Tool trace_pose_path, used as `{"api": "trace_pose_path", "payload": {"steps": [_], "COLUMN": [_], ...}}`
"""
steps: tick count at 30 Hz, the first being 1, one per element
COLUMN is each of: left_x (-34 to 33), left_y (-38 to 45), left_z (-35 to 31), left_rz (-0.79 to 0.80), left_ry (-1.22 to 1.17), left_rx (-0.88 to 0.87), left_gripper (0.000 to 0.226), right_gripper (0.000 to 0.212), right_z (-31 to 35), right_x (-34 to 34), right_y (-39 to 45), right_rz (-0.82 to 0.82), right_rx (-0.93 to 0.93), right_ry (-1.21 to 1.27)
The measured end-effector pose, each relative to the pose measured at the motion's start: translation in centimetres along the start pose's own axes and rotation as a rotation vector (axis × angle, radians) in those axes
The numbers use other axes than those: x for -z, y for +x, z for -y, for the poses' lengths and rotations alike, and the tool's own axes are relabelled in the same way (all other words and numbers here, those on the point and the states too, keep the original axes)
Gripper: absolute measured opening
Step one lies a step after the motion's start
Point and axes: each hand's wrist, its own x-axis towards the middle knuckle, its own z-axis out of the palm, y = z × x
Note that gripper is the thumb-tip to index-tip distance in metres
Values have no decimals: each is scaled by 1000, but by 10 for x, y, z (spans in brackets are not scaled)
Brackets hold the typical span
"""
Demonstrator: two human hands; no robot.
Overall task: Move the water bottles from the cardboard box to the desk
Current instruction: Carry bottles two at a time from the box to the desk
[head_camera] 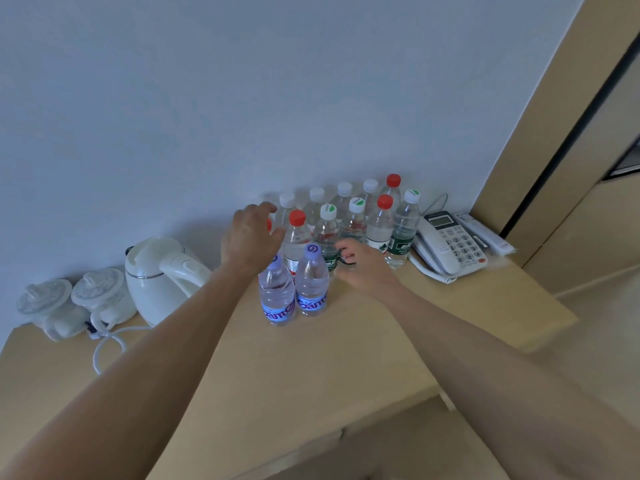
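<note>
Several water bottles stand in rows on the beige desk [346,341] against the wall, with white, red [297,217] and green-marked caps. Two purple-labelled bottles [311,285] stand in front. My left hand [251,237] reaches over the left end of the group, its fingers curled round the top of a red-capped bottle [269,225] that it mostly hides. My right hand [358,265] grips the lower part of a green-labelled bottle [355,220] in the second row. The cardboard box is out of view.
A white kettle [159,271] with its cord and two lidded white cups [100,292] stand at the left of the desk. A white telephone [450,244] and a remote [485,233] lie at the right, beside a beige wall panel.
</note>
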Motion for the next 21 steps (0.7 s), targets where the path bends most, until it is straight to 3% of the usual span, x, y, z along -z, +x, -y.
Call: {"api": "trace_pose_path", "payload": {"steps": [11,21], "left_x": [-70,-184], "left_y": [10,-79], "left_z": [-145,-334], "left_rz": [196,442], "left_ry": [244,176], "left_rx": [-337,-600], "left_gripper": [38,38], "right_gripper": [37,45], "right_z": [-67,-197], "right_x": [107,232], "right_y": [-56,-215], "right_rz": [-117,-237], "right_rx": [-211,-555], "right_ry": [-324,-343]}}
